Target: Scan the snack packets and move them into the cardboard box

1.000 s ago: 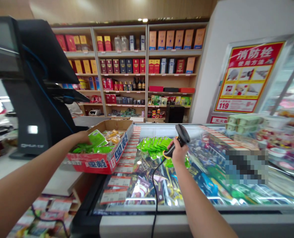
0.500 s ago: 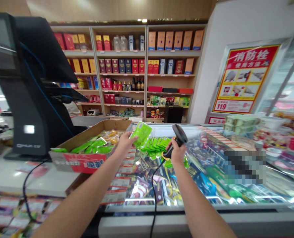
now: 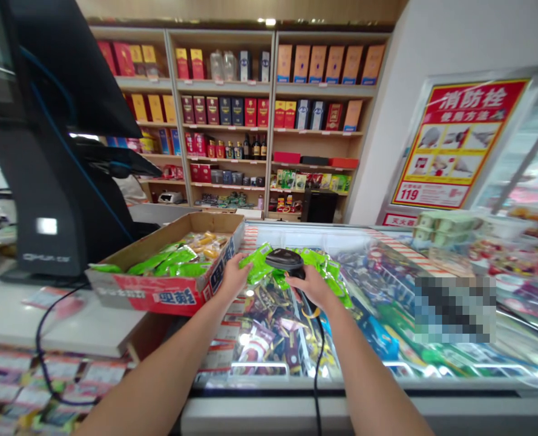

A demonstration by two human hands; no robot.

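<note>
My left hand [image 3: 235, 277] grips a green snack packet [image 3: 258, 261] just right of the red cardboard box [image 3: 164, 294], low over the freezer's glass lid [image 3: 377, 339]. My right hand [image 3: 308, 287] is closed round the handle of a black barcode scanner [image 3: 285, 260]. The scanner's head sits over the packet. Its black cable [image 3: 316, 369] drops toward me. A row of matching green packets [image 3: 330, 272] lies on the glass just behind both hands. More green and yellow packets [image 3: 173, 257] fill the box.
A black till terminal [image 3: 46, 151] stands on the white counter [image 3: 46, 321] at left, with a cable hanging off the edge. Shelves of boxed goods [image 3: 259, 115] line the back wall. Stacked cups and tubs [image 3: 450, 224] sit at far right.
My left hand drew a green packet out of the box and brought it down to the glass. My right hand turned the scanner leftward and down over it.
</note>
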